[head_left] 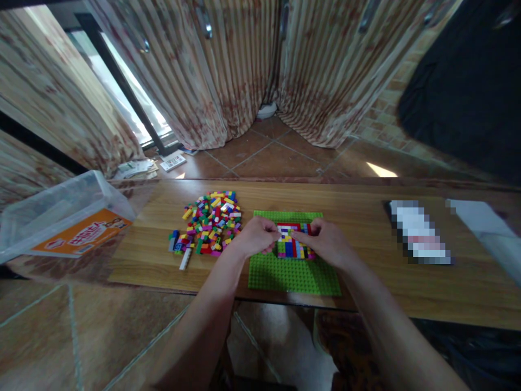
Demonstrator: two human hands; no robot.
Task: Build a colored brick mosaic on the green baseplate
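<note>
A green studded baseplate [293, 277] lies on the wooden table, with a flat patch of colourful toy bricks [290, 250] built up near its middle. At the left edge of this patch, my left hand [259, 234] is closed in a pinch, with a small white brick [279, 232] showing at its fingertips. From the other side my right hand [323, 239] reaches over the patch. Its thumb and index finger are apart, and the index fingertip touches the bricks close to the left fingertips. Both hands cover parts of the patch's sides.
Left of the baseplate, a heap of loose bricks [215, 217] spreads over the wooden table [154, 233]. A long white brick [185, 259] lies near it. A clear plastic bin [109, 195] with an orange label stands at the far left. A pixelated, dark-edged object [419, 233] lies to the right.
</note>
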